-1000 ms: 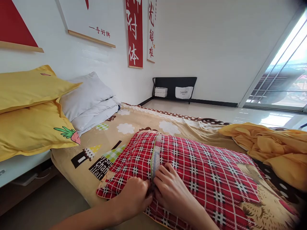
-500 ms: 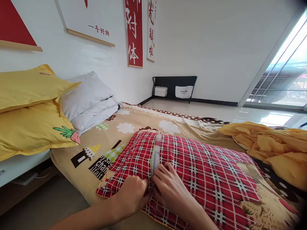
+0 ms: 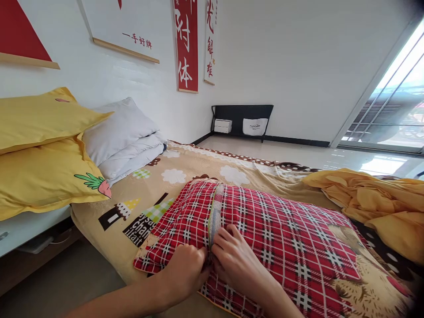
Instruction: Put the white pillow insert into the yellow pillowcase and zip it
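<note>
A red plaid pillowcase [image 3: 281,238] with a pillow inside lies on the bed, a printed furry animal at its right end. A slit with a yellow-green edge runs across it, and a grey-and-pink checked inner cloth [image 3: 215,216] shows in the gap. At the near end of this slit my left hand [image 3: 187,267] is closed, pinching the case's edge; its fingertips are mostly hidden. Just to the right, my right hand [image 3: 236,256] grips the other side of the slit with bent fingers. The two hands nearly touch. Whether a zip pull is between them, I cannot tell.
Yellow pillows [image 3: 43,176] and grey-white pillows [image 3: 121,132] are stacked at the left. A crumpled yellow cloth [image 3: 371,194] lies at the right on the patterned tan blanket [image 3: 132,194]. Against the far wall stands a low black rack [image 3: 236,121] with white items.
Both hands stay at the near end of the slit, almost in the same place. The view has shifted very slightly.
</note>
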Action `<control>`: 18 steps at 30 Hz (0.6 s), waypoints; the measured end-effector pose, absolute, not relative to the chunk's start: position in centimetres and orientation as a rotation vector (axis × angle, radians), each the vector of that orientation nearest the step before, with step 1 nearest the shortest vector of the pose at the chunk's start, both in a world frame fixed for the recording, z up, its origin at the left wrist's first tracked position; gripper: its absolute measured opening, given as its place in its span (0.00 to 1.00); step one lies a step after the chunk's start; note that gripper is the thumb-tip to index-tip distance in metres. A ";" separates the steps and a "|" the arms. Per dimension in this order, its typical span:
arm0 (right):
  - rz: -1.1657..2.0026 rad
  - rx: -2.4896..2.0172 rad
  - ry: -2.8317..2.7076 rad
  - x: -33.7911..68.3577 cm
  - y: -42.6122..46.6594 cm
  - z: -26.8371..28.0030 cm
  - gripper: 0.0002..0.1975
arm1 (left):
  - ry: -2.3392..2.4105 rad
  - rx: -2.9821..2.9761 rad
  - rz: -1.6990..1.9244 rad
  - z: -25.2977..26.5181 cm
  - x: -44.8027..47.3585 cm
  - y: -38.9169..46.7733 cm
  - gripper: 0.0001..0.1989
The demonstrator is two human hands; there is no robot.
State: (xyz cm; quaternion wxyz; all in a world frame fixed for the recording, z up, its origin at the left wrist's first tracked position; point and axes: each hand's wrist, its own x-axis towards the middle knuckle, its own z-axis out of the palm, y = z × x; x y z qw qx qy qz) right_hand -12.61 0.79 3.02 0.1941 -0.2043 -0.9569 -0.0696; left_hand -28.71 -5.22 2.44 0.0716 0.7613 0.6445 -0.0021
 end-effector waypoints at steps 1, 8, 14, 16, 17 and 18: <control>-0.113 -0.576 -2.703 -12.5 0.9 3.2 0.07 | 1.945 2.289 -0.008 2.5 -28.6 -5.3 0.12; 0.173 -0.609 -2.739 -12.1 1.4 3.6 0.08 | 1.933 2.230 -0.054 2.8 -28.0 -5.2 0.13; 0.202 -0.588 -2.695 -12.3 1.2 3.6 0.08 | 1.896 2.265 0.009 2.2 -28.2 -5.3 0.13; 0.185 -0.579 -2.689 -12.3 1.1 3.5 0.07 | 1.866 2.286 0.031 2.2 -28.3 -5.3 0.13; 0.182 -0.578 -2.689 -12.3 1.1 3.5 0.07 | 1.852 2.296 0.045 2.2 -28.4 -5.4 0.13; 0.178 -0.580 -2.688 -12.3 1.1 3.4 0.07 | 1.840 2.304 0.059 2.3 -28.4 -5.4 0.13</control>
